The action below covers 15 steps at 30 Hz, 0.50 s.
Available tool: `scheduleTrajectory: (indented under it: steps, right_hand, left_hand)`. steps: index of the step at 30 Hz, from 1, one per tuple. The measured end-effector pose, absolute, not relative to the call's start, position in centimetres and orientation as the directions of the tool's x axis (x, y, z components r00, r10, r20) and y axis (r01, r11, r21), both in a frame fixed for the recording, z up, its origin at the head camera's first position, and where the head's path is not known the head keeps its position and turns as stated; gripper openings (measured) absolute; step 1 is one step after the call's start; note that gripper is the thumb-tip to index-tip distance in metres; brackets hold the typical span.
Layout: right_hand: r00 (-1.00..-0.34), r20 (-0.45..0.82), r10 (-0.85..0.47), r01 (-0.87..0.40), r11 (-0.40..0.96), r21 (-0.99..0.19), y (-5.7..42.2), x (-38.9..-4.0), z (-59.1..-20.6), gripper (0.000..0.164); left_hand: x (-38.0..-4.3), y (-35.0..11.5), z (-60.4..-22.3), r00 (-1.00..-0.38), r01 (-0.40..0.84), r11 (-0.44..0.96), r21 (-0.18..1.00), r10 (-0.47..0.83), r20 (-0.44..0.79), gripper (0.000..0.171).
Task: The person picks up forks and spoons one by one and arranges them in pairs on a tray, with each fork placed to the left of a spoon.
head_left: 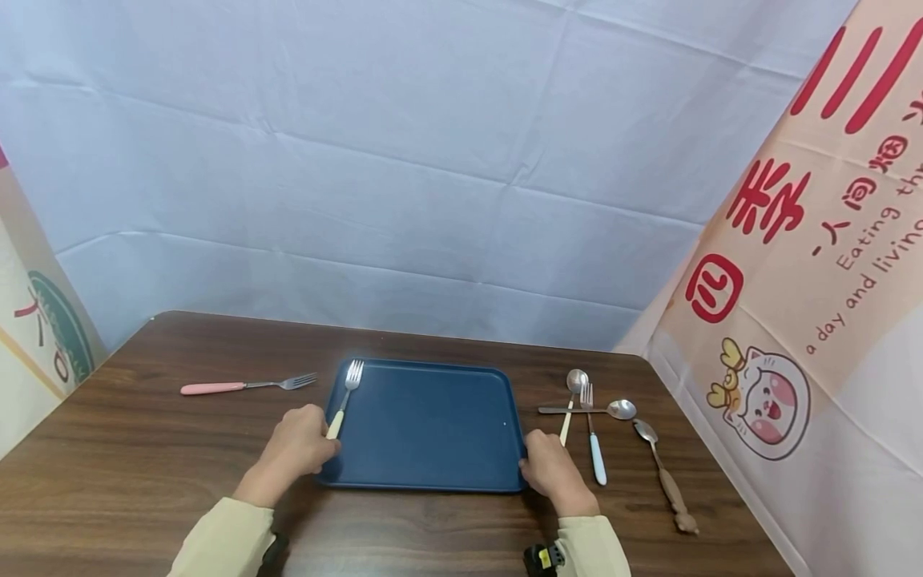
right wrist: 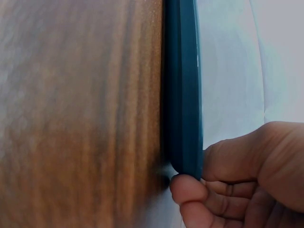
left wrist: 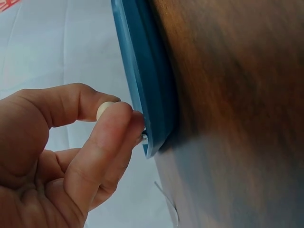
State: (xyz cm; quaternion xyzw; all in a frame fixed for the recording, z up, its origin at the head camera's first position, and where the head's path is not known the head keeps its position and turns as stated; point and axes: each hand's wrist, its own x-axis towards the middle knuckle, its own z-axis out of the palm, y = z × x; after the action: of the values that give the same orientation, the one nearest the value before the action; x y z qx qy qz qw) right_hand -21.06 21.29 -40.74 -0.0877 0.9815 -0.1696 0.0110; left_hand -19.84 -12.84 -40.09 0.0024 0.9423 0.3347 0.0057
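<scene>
A dark blue rectangular tray (head_left: 433, 425) lies on the wooden table. My left hand (head_left: 299, 441) is at its left side and pinches the pale yellow handle of a fork (head_left: 336, 425). The fork's tines point away from me over the tray's far left corner. In the left wrist view the handle's end (left wrist: 103, 110) shows between thumb and fingers, close to the tray rim (left wrist: 152, 80). My right hand (head_left: 554, 473) grips the tray's near right corner. In the right wrist view its thumb is above the tray rim (right wrist: 187, 104) and its fingertips curl at the corner.
A pink-handled fork (head_left: 212, 389) lies left of the tray. To the right, a cream-handled spoon (head_left: 577, 381), a blue-handled fork (head_left: 598, 461) and a metal spoon (head_left: 622, 409) cross each other. Farther right lies a spoon with a brown handle (head_left: 672, 493). Cloth curtains (head_left: 360, 200) stand behind.
</scene>
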Motion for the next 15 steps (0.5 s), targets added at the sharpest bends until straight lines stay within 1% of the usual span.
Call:
scheduleTrajectory:
  steps: [9, 15]
  right_hand:
    - [-0.985, 0.006, -0.172, -0.164, 0.929, -0.332, 21.33, -21.22, -40.84, 0.010]
    - [-0.984, 0.014, -0.178, -0.173, 0.929, -0.328, 21.41, -21.23, -40.83, 0.009]
  left_hand:
    - [-19.84, -12.25, -40.06, -1.000, -0.013, 0.789, 0.614, -0.018, 0.001, 0.033]
    - [-19.93, -12.14, -40.24, -1.000, -0.016, 0.820, 0.573, -0.021, 0.001, 0.036]
